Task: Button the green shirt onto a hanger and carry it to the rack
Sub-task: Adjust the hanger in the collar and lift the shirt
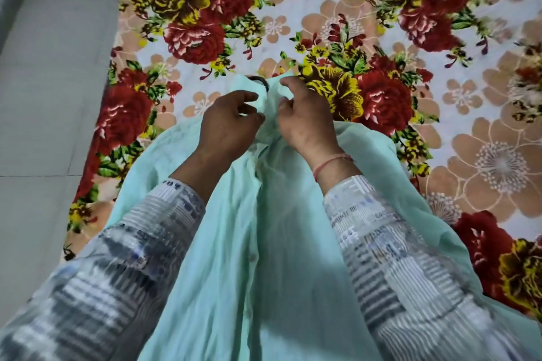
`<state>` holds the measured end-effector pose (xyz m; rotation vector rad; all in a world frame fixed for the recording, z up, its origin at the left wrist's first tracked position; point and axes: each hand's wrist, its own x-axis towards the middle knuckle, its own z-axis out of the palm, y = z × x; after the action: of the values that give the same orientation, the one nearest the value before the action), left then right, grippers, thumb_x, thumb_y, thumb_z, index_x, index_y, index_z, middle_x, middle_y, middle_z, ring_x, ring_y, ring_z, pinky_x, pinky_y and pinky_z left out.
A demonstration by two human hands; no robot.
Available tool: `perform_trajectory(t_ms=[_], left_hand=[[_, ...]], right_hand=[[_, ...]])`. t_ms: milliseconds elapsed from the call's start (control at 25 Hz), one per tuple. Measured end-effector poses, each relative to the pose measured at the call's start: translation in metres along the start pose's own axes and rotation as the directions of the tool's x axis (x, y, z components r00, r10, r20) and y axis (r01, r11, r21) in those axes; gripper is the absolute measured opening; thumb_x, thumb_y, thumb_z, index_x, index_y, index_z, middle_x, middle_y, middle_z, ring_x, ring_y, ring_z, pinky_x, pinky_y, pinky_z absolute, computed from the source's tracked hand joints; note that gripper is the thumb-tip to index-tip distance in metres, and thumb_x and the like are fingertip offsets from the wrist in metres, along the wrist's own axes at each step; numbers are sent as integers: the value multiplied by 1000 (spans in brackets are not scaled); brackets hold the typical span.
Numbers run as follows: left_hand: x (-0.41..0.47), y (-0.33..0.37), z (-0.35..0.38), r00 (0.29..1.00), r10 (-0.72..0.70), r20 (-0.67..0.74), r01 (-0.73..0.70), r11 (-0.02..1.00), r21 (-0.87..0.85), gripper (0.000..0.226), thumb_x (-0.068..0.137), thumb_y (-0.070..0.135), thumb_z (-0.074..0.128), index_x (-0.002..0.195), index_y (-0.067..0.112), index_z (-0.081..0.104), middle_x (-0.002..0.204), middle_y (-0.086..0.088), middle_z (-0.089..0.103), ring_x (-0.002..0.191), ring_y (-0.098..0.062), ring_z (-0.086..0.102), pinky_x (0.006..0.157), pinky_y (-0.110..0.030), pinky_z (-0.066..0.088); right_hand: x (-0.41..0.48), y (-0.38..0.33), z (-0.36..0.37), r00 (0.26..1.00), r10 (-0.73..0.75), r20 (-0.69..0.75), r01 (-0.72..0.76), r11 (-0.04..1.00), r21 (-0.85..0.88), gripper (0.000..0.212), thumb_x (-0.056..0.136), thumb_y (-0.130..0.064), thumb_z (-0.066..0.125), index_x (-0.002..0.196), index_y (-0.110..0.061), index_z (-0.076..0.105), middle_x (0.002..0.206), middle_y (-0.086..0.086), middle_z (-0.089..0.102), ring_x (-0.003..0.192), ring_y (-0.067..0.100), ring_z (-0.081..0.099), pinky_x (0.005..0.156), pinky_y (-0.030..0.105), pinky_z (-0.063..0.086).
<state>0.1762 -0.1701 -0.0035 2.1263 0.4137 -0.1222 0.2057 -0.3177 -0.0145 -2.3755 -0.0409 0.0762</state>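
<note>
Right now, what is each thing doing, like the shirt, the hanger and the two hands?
green shirt: spread flat on the bed, front edges together near the collar
hanger: inside the shirt, only its dark hook showing
left hand: pinching the collar fabric
right hand: pinching the collar fabric
floral bedsheet: lying flat under the shirt

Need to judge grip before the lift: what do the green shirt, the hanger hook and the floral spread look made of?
Green shirt: thin, soft woven cloth, matte, slightly sheer; it drapes in fine folds. Probably cotton or a blend.
Hanger hook: dark, smooth, with a slight sheen; only a short arc shows, so plastic or coated metal, cannot tell.
Floral spread: printed fabric, looks plush, like a fleece blanket.
</note>
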Motion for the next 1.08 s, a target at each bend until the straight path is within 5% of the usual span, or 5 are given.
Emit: perform_trajectory(t_ms=[280, 520, 760, 920, 1080], left_hand=[[69, 13, 13, 994, -82, -75, 100, 957, 273, 74, 98, 66, 56, 161, 28, 43, 156, -21, 49, 131, -38, 63, 110, -41, 49], [63, 15, -4, 978, -207, -4, 203, 956, 212, 43, 87, 56, 75, 78, 14, 74, 73, -12, 75, 73, -33, 76, 68, -42, 60], [32, 2, -43, 981, -192, 38, 188, 978, 91, 22, 93, 33, 80, 81, 14, 82, 80, -20, 78, 76, -41, 77, 79, -55, 66], [41, 8, -39, 891, -431, 145, 453, 811, -370, 23, 102, 21, 69, 98, -1, 74, 98, -27, 77, 89, -41, 77, 86, -58, 66], [39, -8, -58, 847, -296, 441, 523, 610, -596, 21, 105, 14, 53, 107, -1, 68, 84, -5, 70, 62, -6, 70, 54, -18, 58]], right_hand=[[68, 7, 3, 969, 206, 133, -169, 954, -246, 56, 103, -63, 45, 129, -19, 69, 135, 22, 63, 125, 41, 62, 90, 42, 50], [50, 7, -12, 973, 224, 63, -206, 956, -210, 38, 88, -27, 74, 122, -11, 69, 123, 15, 72, 115, 39, 68, 90, 40, 58], [28, 10, -29, 961, 258, 96, -258, 966, -17, 34, 101, -34, 68, 93, -2, 73, 93, 19, 69, 96, 40, 65, 82, 43, 55], [30, -7, -18, 669, 470, 576, -718, 205, 666, 28, 110, -23, 56, 121, -1, 69, 96, 15, 68, 78, 26, 68, 61, 35, 66], [23, 4, -25, 621, 310, 720, -757, 1, 653, 37, 113, -24, 48, 139, -3, 64, 109, 22, 76, 80, 33, 78, 60, 38, 66]])
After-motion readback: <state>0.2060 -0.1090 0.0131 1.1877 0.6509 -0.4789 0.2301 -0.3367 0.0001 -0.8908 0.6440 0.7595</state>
